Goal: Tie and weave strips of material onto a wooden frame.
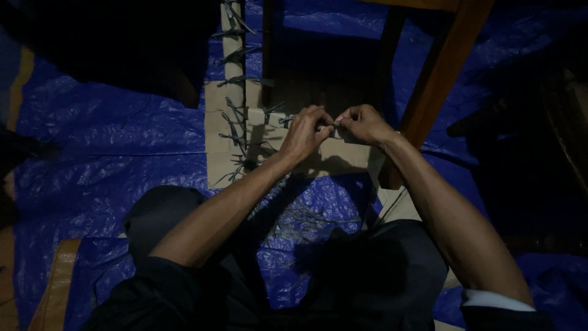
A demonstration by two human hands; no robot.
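Dim scene, light pooled at centre, corners nearly black, soft grainy detail, heavy shadows

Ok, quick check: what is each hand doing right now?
Left hand: fingers pinched shut on a thin green strip.
Right hand: pinched shut at the same spot; the dim light hides what it grips.

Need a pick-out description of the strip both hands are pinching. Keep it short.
Start at the blue tarp on the floor, then the tan cardboard sheet beside the wooden leg. Left hand and right hand meet over it, pinching a thin grey-green strip. The other knotted strips sit untouched along the cardboard's left edge.
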